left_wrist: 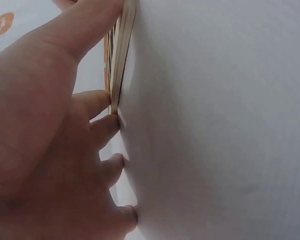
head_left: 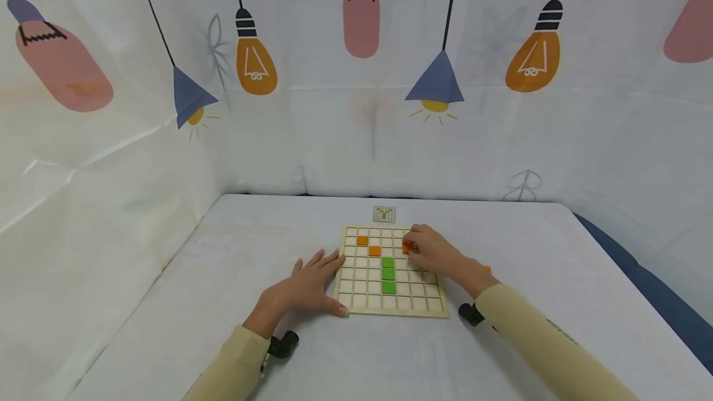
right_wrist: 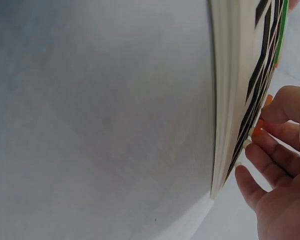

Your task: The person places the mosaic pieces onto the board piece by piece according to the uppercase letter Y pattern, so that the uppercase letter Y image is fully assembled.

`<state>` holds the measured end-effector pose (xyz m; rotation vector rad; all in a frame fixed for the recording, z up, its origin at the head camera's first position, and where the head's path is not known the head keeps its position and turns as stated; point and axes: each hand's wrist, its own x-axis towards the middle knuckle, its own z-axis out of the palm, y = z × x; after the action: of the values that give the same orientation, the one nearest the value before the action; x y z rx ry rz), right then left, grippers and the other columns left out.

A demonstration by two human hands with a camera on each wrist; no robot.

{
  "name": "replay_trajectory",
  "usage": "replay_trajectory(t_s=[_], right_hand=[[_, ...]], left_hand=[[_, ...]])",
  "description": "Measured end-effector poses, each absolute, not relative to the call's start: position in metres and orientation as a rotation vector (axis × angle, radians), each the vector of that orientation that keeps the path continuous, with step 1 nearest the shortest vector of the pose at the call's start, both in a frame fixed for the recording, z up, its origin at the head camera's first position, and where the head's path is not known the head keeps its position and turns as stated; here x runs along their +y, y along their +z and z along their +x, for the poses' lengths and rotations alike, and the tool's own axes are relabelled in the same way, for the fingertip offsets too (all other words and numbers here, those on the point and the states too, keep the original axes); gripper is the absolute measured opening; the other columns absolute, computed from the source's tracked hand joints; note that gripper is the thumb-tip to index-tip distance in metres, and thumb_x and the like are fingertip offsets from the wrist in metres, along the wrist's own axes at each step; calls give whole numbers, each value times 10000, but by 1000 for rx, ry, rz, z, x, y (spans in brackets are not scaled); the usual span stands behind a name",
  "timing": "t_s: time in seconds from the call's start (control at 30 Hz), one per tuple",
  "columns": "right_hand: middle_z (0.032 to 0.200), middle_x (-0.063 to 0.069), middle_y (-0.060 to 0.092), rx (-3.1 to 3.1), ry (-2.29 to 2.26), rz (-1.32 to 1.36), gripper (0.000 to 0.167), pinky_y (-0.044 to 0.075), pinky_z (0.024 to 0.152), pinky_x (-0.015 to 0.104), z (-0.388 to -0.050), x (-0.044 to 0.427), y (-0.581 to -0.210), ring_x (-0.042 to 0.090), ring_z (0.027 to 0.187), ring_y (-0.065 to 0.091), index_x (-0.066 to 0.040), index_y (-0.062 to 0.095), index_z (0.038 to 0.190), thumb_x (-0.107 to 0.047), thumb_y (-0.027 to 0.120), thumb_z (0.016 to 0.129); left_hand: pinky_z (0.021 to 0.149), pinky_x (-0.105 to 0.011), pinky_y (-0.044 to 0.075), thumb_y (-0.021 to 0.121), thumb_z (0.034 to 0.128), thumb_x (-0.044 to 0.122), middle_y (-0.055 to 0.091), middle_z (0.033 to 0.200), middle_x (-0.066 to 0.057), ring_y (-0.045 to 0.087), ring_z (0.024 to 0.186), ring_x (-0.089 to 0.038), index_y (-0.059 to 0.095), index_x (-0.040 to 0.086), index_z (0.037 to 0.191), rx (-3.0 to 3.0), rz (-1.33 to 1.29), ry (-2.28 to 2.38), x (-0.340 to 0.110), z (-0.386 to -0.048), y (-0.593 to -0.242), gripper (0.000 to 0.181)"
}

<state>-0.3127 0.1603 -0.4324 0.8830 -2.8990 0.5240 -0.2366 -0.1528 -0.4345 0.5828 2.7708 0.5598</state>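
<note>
A wooden grid board (head_left: 356,311) lies on the table, with orange tiles (head_left: 362,241) at its upper left and a column of green tiles (head_left: 388,275) near its middle. My left hand (head_left: 306,283) rests along the board's left edge, fingers spread and thumb at the near left corner. Over the board's upper right, my right hand (head_left: 431,251) pinches an orange tile (head_left: 408,247), partly covered by the fingers. In the right wrist view, thumb and fingers (right_wrist: 285,107) close around orange at the board's surface. Other squares there are hidden under the hand.
A small pattern card (head_left: 384,214) with a gridded picture lies just beyond the board. Something orange (head_left: 487,269) shows partly behind my right wrist. The white table (head_left: 267,215) meets a white curtain (head_left: 312,141) printed with lamps at the back and left.
</note>
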Motion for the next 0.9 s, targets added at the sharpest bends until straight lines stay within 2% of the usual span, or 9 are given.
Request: replay_trajectory(t_s=[0.53, 0.9], right_hand=[[947, 4, 634, -2835, 469, 971, 178, 490, 774, 319, -313, 154, -435, 136, 850, 516, -69, 750, 1035, -58, 671, 876], [987, 11, 644, -2875, 434, 972, 163, 512, 835, 359, -309, 146, -432, 152, 896, 543, -93, 756, 1047, -71, 674, 908]], left_hand=[[1172, -713, 82, 803, 701, 647, 209, 1671, -4, 87, 1563, -340, 256, 196, 1593, 2776, 585, 569, -154, -237, -434, 1139], [1180, -704, 66, 796, 695, 665, 195, 1675, 13, 73, 1566, -327, 244, 213, 1596, 2765, 581, 573, -154, -238, -435, 1149]])
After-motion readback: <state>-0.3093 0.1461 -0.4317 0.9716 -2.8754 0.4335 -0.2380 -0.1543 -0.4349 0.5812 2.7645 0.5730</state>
